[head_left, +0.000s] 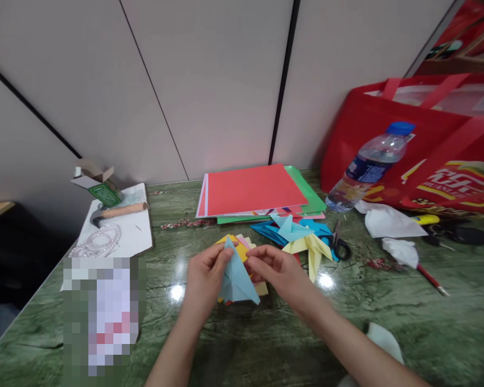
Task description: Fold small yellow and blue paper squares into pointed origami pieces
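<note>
My left hand (208, 271) pinches a folded sheet of light blue paper (237, 279) near its pointed top, thumb in front. At the paper's right edge, my right hand (276, 269) has its thumb and fingers pressed together; whether they grip the blue paper is hard to see. Beneath both hands lies a small pile of coloured paper (262, 288), with yellow and pink showing and partly hidden. Just beyond my right hand, several folded paper figures (292, 228) in blue and pale yellow rest beside dark-handled scissors (341, 248).
Red and green sheets (254, 191) are stacked against the partition. A water bottle (367, 166) leans before a red bag (439, 134) at right, near crumpled tissue (389, 220). On the left, a white board (139, 234) carries a hammer (123, 211), a small box (102, 185) and beads (99, 241).
</note>
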Demonstrator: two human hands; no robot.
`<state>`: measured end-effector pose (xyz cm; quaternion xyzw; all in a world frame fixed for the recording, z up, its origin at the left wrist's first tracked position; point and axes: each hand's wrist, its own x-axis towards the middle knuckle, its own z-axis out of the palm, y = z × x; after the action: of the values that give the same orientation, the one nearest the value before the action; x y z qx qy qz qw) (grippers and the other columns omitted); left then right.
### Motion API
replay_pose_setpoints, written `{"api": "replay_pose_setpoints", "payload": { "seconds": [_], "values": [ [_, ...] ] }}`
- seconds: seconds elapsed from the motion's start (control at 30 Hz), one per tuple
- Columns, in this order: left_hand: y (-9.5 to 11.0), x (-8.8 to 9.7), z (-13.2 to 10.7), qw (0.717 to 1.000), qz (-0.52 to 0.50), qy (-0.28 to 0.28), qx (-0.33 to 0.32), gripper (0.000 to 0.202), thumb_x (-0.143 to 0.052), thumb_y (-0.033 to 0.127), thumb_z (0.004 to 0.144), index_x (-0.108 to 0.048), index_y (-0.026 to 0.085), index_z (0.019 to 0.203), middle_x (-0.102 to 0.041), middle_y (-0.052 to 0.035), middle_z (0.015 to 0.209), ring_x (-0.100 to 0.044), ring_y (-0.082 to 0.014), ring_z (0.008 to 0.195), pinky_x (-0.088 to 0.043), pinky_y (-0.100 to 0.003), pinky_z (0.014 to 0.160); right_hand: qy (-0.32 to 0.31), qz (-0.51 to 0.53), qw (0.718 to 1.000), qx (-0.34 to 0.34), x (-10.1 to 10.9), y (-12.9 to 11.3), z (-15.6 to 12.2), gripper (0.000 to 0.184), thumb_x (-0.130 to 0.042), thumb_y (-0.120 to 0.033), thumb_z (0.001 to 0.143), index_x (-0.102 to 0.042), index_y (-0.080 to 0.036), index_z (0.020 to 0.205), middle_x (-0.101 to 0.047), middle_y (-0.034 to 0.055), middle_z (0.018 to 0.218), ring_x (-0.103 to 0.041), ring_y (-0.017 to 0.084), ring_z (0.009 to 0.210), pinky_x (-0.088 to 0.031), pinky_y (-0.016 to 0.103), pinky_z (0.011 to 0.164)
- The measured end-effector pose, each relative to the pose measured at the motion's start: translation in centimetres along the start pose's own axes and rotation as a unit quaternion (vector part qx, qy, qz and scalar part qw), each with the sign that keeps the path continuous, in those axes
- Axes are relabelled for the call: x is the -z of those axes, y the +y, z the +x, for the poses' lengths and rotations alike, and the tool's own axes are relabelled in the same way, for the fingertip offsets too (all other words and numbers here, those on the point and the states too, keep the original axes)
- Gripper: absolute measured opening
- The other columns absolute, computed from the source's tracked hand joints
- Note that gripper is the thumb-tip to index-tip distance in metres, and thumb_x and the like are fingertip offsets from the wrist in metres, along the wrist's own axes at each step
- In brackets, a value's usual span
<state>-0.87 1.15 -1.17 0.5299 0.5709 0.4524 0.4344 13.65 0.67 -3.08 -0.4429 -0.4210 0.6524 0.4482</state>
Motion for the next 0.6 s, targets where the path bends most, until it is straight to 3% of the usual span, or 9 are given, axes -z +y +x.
{"api": "replay_pose_setpoints", "payload": {
  "seconds": [0.1, 0.2, 0.37, 0.47, 0.6],
  "values": [
    [0.19, -0.35, -0.17, 0.998, 0.035, -0.024, -0.042, 0.026, -0.051, 0.030, 0.078, -0.071, 0.017, 0.091, -0.071, -0.0035, 0.081, -0.062, -0.0186, 0.076, -0.047, -0.026, 0.066, -0.053, 0.034, 0.997, -0.035, -0.18, -0.10, -0.15, 0.029, -0.065, -0.040, 0.069, -0.058, -0.018, 0.087, -0.064, -0.0004, 0.070, -0.060, 0.014, 0.065, -0.048, 0.026, 0.060],
    [0.38, -0.38, -0.19, 0.994, 0.049, -0.062, -0.071, 0.028, -0.050, 0.025, 0.079, -0.068, 0.020, 0.100, -0.069, -0.0046, 0.100, -0.061, -0.0206, 0.090, -0.045, -0.032, 0.082, -0.054, 0.055, 0.996, -0.045, -0.16, -0.21, -0.21, 0.031, -0.069, -0.037, 0.067, -0.057, -0.018, 0.089, -0.065, -0.0009, 0.073, -0.060, 0.012, 0.064, -0.046, 0.024, 0.057],
    [0.45, -0.39, -0.29, 0.994, 0.044, -0.087, -0.056, 0.029, -0.051, 0.024, 0.078, -0.066, 0.020, 0.104, -0.065, -0.0059, 0.111, -0.057, -0.0220, 0.102, -0.041, -0.036, 0.090, -0.052, 0.083, 0.994, -0.043, 0.03, -0.24, -0.19, 0.031, -0.071, -0.031, 0.066, -0.057, -0.019, 0.091, -0.065, 0.0006, 0.081, -0.060, 0.013, 0.069, -0.046, 0.023, 0.059],
    [0.31, -0.58, -0.43, 0.995, 0.025, -0.088, -0.026, 0.032, -0.054, 0.023, 0.076, -0.064, 0.020, 0.106, -0.067, -0.0068, 0.105, -0.060, -0.0200, 0.094, -0.046, -0.031, 0.081, -0.058, 0.120, 0.991, -0.031, 0.13, -0.22, -0.21, 0.033, -0.071, -0.028, 0.067, -0.058, -0.020, 0.096, -0.064, 0.0023, 0.091, -0.061, 0.014, 0.078, -0.046, 0.024, 0.066],
    [0.19, -0.76, -0.55, 0.996, 0.013, -0.086, 0.019, 0.037, -0.056, 0.021, 0.073, -0.062, 0.017, 0.109, -0.065, -0.0018, 0.071, -0.055, -0.0121, 0.058, -0.043, -0.022, 0.052, -0.039, 0.161, 0.985, -0.050, 0.27, -0.18, -0.14, 0.040, -0.075, -0.023, 0.062, -0.058, -0.018, 0.098, -0.064, 0.0039, 0.092, -0.060, 0.016, 0.081, -0.046, 0.026, 0.069]
  ]
}}
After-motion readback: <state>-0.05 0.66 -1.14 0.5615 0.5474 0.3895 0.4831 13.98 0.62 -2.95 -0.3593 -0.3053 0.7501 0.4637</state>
